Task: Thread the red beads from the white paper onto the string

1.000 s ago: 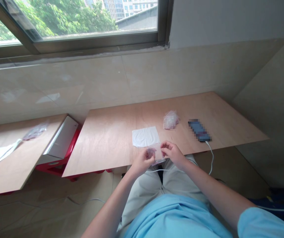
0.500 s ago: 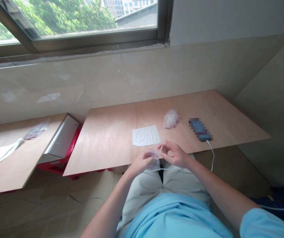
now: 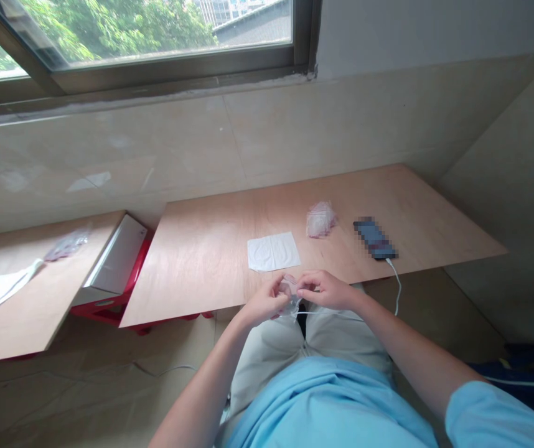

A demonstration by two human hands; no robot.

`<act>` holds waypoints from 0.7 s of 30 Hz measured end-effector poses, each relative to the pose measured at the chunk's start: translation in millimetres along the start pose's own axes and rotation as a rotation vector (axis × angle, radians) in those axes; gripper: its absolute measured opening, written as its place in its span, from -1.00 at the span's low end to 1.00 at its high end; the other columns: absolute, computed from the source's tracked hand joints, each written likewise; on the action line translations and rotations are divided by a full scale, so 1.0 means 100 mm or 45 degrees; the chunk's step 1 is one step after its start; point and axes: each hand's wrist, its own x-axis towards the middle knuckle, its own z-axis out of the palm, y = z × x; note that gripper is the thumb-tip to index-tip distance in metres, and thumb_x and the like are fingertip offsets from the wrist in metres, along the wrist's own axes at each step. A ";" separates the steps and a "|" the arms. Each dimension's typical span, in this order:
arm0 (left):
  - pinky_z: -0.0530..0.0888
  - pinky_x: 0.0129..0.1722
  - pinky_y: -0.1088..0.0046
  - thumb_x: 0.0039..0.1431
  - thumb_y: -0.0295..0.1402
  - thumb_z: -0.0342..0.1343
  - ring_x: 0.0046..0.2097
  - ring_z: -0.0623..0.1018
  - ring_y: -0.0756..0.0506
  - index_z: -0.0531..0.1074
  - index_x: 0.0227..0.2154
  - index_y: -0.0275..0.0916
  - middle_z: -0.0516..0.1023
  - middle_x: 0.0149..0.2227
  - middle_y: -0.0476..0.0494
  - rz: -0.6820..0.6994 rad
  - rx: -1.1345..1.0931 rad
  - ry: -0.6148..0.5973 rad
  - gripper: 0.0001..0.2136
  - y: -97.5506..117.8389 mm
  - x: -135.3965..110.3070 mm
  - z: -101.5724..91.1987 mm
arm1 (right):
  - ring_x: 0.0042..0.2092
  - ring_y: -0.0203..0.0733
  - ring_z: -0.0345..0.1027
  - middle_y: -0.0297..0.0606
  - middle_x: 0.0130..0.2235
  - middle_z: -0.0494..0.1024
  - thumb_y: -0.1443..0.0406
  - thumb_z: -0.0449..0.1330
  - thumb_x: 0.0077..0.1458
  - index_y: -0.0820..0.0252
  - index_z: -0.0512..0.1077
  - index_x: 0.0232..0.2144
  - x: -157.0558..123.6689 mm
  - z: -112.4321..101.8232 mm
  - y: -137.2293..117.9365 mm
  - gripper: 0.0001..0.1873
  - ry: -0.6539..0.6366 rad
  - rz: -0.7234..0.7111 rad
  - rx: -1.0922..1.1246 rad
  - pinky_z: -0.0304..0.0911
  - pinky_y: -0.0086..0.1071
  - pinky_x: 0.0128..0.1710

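Note:
A small clear plastic bag (image 3: 290, 287) is between my two hands, just over the near edge of the wooden board (image 3: 206, 261) and above my lap. My left hand (image 3: 267, 301) is closed on the bag's left side. On the other side, the fingers of my right hand (image 3: 325, 289) are pinched at the bag's right edge. What the bag contains, if anything, is too small to make out. Just beyond my hands lies a flat white cloth-like sheet (image 3: 274, 252). Behind it to the right is a pile of small clear bags with pinkish edges (image 3: 321, 219).
A phone (image 3: 375, 238) lies at the right of the board, a white cable (image 3: 398, 287) hanging from it over the edge. On the left, a second board (image 3: 24, 298) carries a white cloth (image 3: 0, 289) and a plastic bag (image 3: 67, 245). A red stool (image 3: 129, 292) stands between.
My right hand has closed in from hovering with parted fingers to pinching the bag's edge. The bag has bunched up between my hands, and the view has shifted slightly.

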 end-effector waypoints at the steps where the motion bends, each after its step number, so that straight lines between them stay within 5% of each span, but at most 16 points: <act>1: 0.15 -0.70 0.67 0.02 -0.45 0.06 -0.64 0.23 0.14 0.36 -0.13 -0.20 0.31 -0.47 0.10 0.009 -0.008 -0.013 -0.70 0.00 0.00 0.00 | -0.33 -0.19 0.33 -0.27 -0.37 0.49 0.19 0.18 0.21 0.15 0.55 -0.40 0.01 -0.01 0.00 -0.77 0.026 0.017 0.020 0.20 -0.39 -0.37; 6: 0.13 -0.71 0.68 0.06 -0.41 0.12 -0.63 0.23 0.15 0.36 -0.17 -0.21 0.30 -0.46 0.09 0.039 -0.004 -0.034 -0.76 0.02 -0.02 0.02 | -0.35 -0.21 0.29 -0.29 -0.41 0.45 0.14 0.18 0.22 0.18 0.47 -0.50 0.03 -0.02 0.00 -0.68 0.108 0.025 0.070 0.20 -0.38 -0.34; 15: 0.11 -0.70 0.68 0.16 -0.22 0.23 -0.61 0.21 0.16 0.30 0.03 -0.19 0.31 -0.47 0.09 0.023 -0.088 -0.077 -0.58 0.07 -0.05 -0.01 | -0.23 -0.14 0.38 -0.24 -0.27 0.52 0.08 0.20 0.22 0.18 0.53 -0.44 0.03 -0.03 0.00 -0.67 -0.130 0.000 0.299 0.29 -0.31 -0.18; 21: 0.13 -0.70 0.69 0.18 -0.18 0.23 -0.61 0.22 0.17 0.27 0.04 -0.19 0.39 -0.41 0.05 0.034 -0.115 -0.089 -0.57 0.08 -0.06 -0.03 | -0.36 -0.23 0.37 -0.24 -0.37 0.54 -0.02 0.16 0.23 0.25 0.59 -0.36 0.04 -0.03 0.07 -0.55 -0.199 0.162 0.460 0.31 -0.39 -0.29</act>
